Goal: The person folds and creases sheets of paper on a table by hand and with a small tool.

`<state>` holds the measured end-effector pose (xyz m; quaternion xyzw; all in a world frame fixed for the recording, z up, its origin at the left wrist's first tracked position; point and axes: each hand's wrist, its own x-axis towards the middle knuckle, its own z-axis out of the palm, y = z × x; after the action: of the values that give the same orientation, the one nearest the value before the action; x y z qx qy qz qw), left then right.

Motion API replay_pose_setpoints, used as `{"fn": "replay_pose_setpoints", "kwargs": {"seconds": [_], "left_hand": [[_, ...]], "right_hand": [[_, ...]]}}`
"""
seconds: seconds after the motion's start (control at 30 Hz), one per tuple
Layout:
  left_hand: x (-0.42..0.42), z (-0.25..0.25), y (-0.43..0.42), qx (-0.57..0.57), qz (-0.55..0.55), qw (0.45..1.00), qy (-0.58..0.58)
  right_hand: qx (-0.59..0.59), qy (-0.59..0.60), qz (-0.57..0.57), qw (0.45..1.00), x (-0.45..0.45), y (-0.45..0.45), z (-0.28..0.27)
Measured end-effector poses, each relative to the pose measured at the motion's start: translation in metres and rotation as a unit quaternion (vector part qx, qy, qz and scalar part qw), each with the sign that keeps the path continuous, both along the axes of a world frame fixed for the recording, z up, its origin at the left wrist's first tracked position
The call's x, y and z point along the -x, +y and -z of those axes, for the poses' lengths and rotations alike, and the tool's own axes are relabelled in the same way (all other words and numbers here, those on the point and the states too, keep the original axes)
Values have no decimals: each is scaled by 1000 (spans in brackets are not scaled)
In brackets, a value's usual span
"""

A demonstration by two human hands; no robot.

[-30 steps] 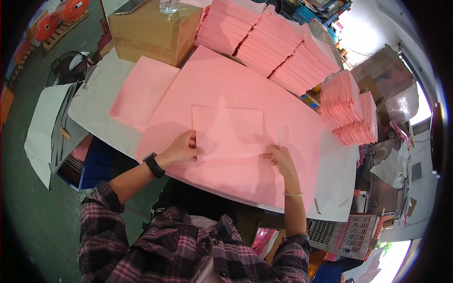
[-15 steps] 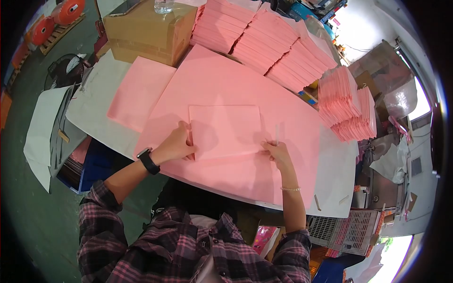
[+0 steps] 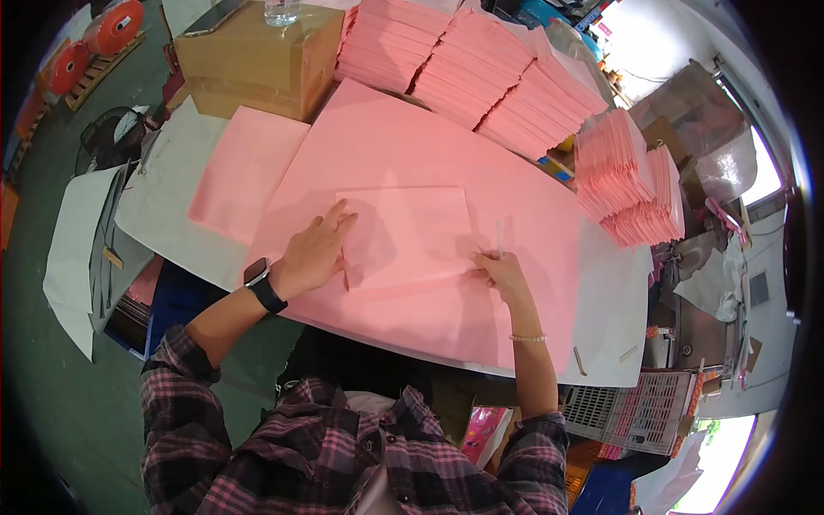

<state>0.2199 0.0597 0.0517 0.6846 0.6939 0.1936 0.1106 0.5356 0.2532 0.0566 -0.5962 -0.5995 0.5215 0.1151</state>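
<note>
A rectangular pink folded piece, paper or thin cloth, lies on a much larger pink sheet that covers the middle of the table. My left hand, with a dark watch on the wrist, rests at its left edge. The fingers there are stretched out and apart, reaching onto the upper left part. At the lower right corner, my right hand pinches the folded piece between thumb and fingers. A thin pale strip shows just above the right fingers; I cannot tell what it is.
Tall pink stacks line the table's far side, with smaller stacks at the right. A cardboard box bearing a bottle stands at the back left, near another pink piece. A plastic crate is below right.
My left hand has loosened from the folded piece's left edge; its fingers now spread up over it. My right hand keeps its pinch. The view has shifted slightly.
</note>
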Motion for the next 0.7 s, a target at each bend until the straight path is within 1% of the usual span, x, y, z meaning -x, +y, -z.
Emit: {"fn": "replay_pose_setpoints", "kwargs": {"seconds": [0.03,0.13,0.17,0.2,0.23,0.27,0.3,0.33,0.37,0.43,0.47,0.5,0.53,0.63,0.7], "left_hand": [[1,0,0,1,2,1000,0],[4,-4,4,67,19,996,52],[5,-6,6,68,21,996,53],[6,-9,7,83,23,995,58],[7,-11,8,99,25,993,63],[5,-13,8,116,28,991,67],[4,-14,7,119,34,990,67],[5,-15,7,126,31,990,63],[5,-16,8,132,30,989,61],[6,-16,12,135,42,988,62],[7,-14,11,132,43,988,66],[9,-12,10,129,43,988,69],[8,-13,11,127,41,988,73],[9,-15,12,131,43,988,69],[9,-15,11,134,40,988,63]], "right_hand": [[1,0,2,1000,0,0,-1],[4,-38,-4,999,3,-1,-4],[5,-37,-2,999,3,-5,-7],[-126,-107,11,986,8,-15,-17],[-252,-176,22,951,14,-26,-25],[-372,-242,33,896,19,-37,-26],[-367,-244,36,897,21,-48,-16],[-473,-186,-18,861,23,-61,-3],[-570,-127,-71,809,36,-78,-1],[-416,-88,-28,904,83,-123,-5],[-399,-71,-50,913,101,-139,4],[-382,-53,-72,920,109,-148,11],[-383,-55,-63,920,105,-148,13],[-408,-104,-38,906,98,-147,26],[-437,-169,56,882,52,-117,32]]}}
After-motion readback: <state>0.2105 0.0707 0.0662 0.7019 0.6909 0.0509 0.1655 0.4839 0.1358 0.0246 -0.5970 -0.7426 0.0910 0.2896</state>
